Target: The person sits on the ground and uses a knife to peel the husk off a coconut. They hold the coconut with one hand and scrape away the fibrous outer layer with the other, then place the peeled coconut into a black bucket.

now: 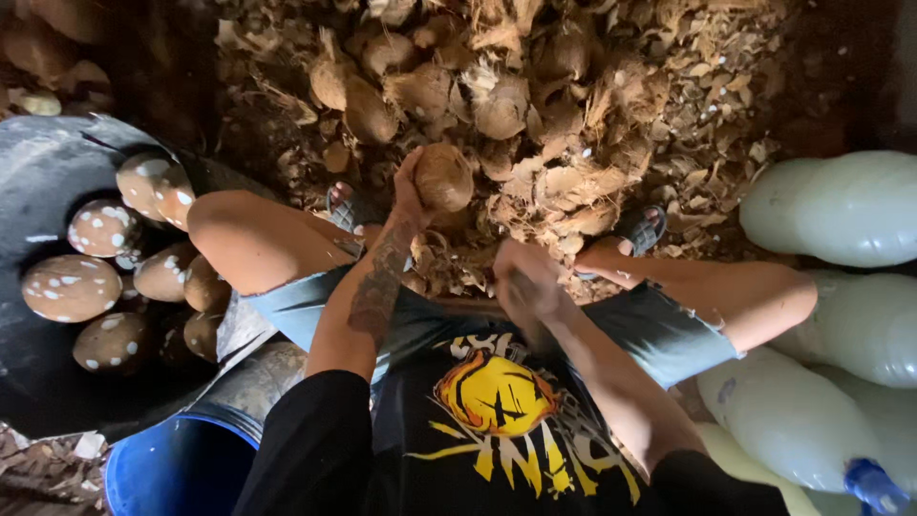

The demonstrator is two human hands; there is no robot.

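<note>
Coconut (444,177), frame centre, sits gripped in the left hand (413,191). Right hand (523,285) is blurred, its grip unreadable; a mistimed swing could strike fingers.

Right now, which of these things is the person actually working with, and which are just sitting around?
In use:
- brown coconut, held up in the left hand
- right hand, blurred; any tool in it can't be made out
- husk pile at the feet

Lying about:
- peeled coconuts in the dark tub
- blue barrel
- pale jugs
</note>
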